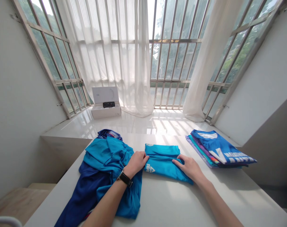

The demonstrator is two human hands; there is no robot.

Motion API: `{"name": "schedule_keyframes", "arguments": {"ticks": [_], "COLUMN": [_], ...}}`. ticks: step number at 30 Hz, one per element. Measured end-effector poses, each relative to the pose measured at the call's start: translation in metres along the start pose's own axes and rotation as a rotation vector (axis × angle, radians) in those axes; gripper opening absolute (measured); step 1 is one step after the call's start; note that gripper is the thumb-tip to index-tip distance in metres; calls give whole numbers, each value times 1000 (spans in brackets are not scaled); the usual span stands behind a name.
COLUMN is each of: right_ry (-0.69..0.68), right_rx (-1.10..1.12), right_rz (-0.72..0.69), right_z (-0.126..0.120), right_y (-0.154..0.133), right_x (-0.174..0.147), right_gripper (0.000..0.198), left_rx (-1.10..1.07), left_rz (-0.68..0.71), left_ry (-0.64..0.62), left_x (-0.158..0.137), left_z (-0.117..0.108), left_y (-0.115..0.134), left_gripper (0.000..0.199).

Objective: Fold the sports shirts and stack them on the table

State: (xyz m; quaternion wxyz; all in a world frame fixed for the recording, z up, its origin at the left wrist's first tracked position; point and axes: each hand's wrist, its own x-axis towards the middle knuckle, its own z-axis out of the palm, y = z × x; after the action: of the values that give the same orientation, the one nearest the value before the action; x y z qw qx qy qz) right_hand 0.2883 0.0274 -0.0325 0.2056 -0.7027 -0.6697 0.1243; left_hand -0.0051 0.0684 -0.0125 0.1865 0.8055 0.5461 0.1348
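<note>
A bright blue T-shirt, partly folded into a flat rectangle, lies in front of me on the white table. It has a white printed logo near its lower left corner. My left hand, wearing a black watch on its wrist, is closed on the left edge of the shirt. At the right edge, my right hand pinches the fabric with thumb and fingers. Beneath my left forearm spreads a loose heap of teal and navy clothes. Parts of that heap are hidden by the arm.
On the table's right side sits a stack of folded shirts, a blue one with white lettering on top. An open white box with a black device stands on the window ledge. White curtains hang before barred windows.
</note>
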Motion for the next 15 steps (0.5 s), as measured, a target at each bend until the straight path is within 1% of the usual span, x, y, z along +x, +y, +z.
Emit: {"name": "schedule_keyframes", "arguments": {"ticks": [3, 8, 12, 15], "right_ry": [23, 14, 16, 15], "right_rx": [-4, 7, 26, 27], "right_rz": [-2, -4, -4, 0], "right_z": [2, 1, -2, -5], "right_y": [-2, -3, -1, 1], "right_x": [0, -1, -1, 0], "right_gripper": [39, 38, 37, 36], "left_rx": [26, 74, 87, 93], "left_rz": [-22, -32, -33, -31], "left_ry": [23, 46, 42, 28], "left_x": [1, 1, 1, 0], "left_z": [3, 6, 4, 1], "left_y": [-2, -3, -3, -1], "left_gripper": [32, 29, 33, 40]}}
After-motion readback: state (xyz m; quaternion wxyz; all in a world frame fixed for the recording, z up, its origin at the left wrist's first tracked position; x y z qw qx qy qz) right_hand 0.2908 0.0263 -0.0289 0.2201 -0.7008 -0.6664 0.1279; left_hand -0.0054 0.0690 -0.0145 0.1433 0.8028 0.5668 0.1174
